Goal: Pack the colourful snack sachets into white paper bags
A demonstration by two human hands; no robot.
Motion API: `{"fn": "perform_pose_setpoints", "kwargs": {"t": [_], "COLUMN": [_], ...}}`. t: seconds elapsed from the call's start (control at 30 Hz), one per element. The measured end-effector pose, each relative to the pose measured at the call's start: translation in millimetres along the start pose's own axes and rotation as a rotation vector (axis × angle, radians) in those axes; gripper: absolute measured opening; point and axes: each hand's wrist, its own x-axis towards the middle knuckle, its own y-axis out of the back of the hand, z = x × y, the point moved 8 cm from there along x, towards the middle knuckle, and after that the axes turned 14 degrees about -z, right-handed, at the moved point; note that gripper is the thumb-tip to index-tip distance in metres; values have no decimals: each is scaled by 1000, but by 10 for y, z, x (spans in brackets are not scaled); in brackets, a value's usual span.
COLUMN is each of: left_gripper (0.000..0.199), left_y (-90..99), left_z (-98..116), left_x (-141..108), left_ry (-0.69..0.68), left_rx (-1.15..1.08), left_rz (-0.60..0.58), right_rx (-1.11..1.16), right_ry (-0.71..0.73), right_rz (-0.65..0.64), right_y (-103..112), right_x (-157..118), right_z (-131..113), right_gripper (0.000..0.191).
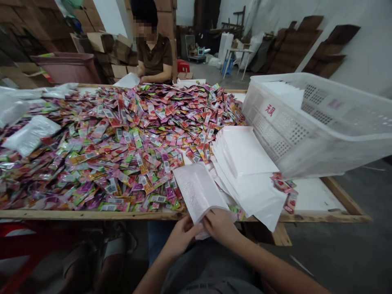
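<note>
A white padded envelope lies over the table's front edge, its near end at my body. My left hand grips the near left corner, thumb and fingers closed on it. My right hand is at the near end too, with its fingertips hidden at the envelope's mouth, so I cannot tell how they are placed. Just right of it is a fanned stack of white padded envelopes, partly overhanging the edge. Beyond and to the left spreads a large heap of small colourful sachets.
A white plastic crate with white envelopes inside stands on the right of the wooden-edged table. A few red sachets lie by it. Filled plastic bags rest at left. Across the table, a person holds a white envelope.
</note>
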Motion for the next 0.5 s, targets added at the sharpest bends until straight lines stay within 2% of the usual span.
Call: {"fn": "perform_pose_setpoints", "kwargs": {"t": [0.1, 0.17, 0.27, 0.37, 0.43, 0.5], "left_gripper": [49, 38, 31, 30, 33, 35], "left_y": [32, 17, 13, 60, 125, 193], "left_z": [82, 112, 134, 171, 210, 272], "left_x": [30, 37, 6, -52, -106, -174], "left_ry": [-13, -37, -55, -71, -67, -66], "left_rx": [114, 210, 331, 393, 431, 485], "left_rz": [36, 55, 108, 165, 188, 172], "right_rx": [-64, -77, -104, -20, 91, 208], "right_ry": [216, 275, 231, 254, 265, 140], "right_rz": [-50, -101, -159, -195, -231, -290], "right_y": [7, -22, -42, 98, 264, 375], "right_x": [-180, -205, -124, -186, -436, -830], "right_z": [-107, -131, -159, -263, -225, 67], "right_gripper": [13, 12, 7, 7, 10, 13]}}
